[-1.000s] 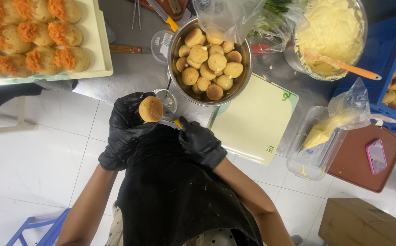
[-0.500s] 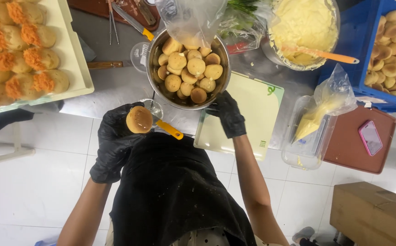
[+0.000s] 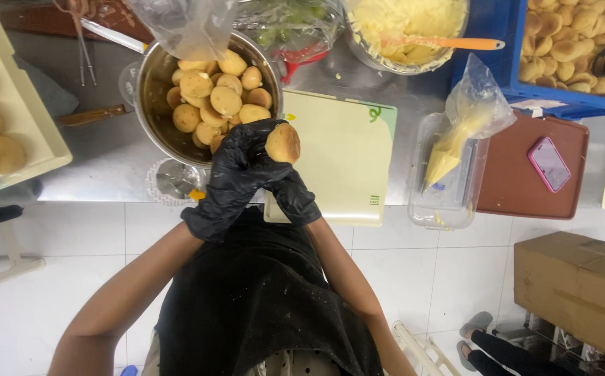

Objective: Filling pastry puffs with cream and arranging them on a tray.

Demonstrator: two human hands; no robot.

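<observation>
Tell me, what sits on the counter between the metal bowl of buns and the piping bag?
In the head view, a pale cutting board lies between the metal bowl and the piping bag.

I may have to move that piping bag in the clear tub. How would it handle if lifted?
The piping bag is probably floppy: its thin plastic top is crumpled. The yellow filling sits low at the tip, so it would likely sag there. It leans in the tub, so it may slump.

Left hand (image 3: 236, 170), black glove: grips a round golden bun (image 3: 283, 143). Right hand (image 3: 295, 198), black glove: just beneath it, touching the left. Metal bowl (image 3: 150, 90) of buns: far left of the hands. Pale cutting board (image 3: 344, 153): right. Piping bag (image 3: 459, 136) in clear tub (image 3: 448, 209): further right.
</observation>
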